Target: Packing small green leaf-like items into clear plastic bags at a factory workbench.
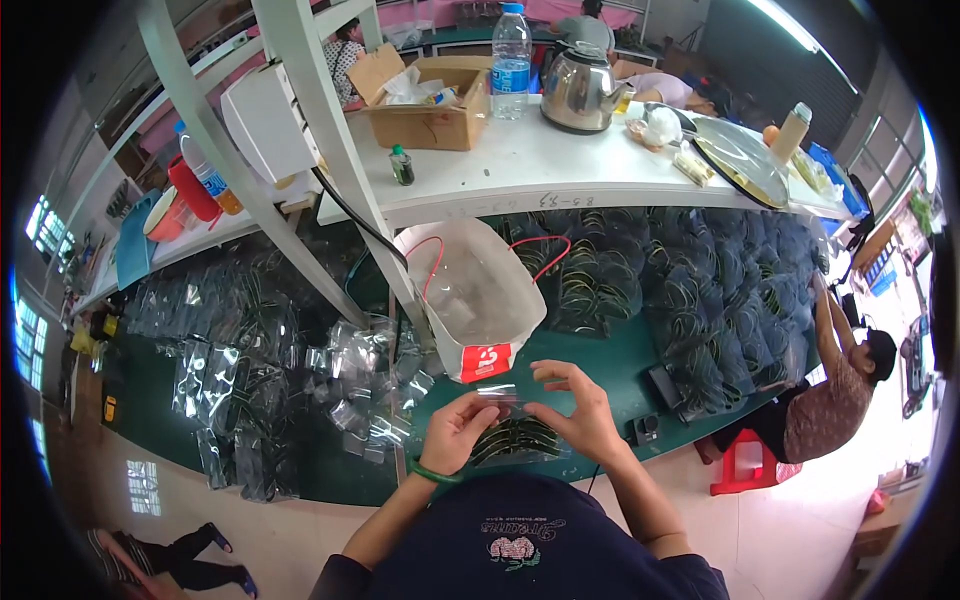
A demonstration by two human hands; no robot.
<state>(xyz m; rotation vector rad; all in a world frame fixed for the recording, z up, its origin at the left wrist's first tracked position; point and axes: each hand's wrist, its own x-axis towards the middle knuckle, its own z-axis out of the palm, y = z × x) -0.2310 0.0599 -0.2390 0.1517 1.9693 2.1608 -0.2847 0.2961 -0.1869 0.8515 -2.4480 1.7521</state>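
Over the near edge of the green table, my left hand (pixel 455 432) pinches a small clear plastic sleeve (pixel 497 392) between thumb and fingers. My right hand (pixel 585 415) is just beside the sleeve's right end, its thumb close to it. The thumb and raised index finger of that hand stand apart; whether the thumb touches the plastic is hard to make out. Below both hands lies a clear bag of dark curved pieces with yellowish edges (pixel 520 438). A white paper bag with red handles (pixel 475 290) stands open just beyond my hands.
Clear sleeves (pixel 365 385) lie in a loose pile on the left. Packed bags (pixel 735 300) cover the right side, near a small black box-shaped device (pixel 645 430). A white post (pixel 340 150) rises by the paper bag. The white shelf (pixel 460 195) holds a kettle (pixel 580 88). A person (pixel 835 400) sits at right.
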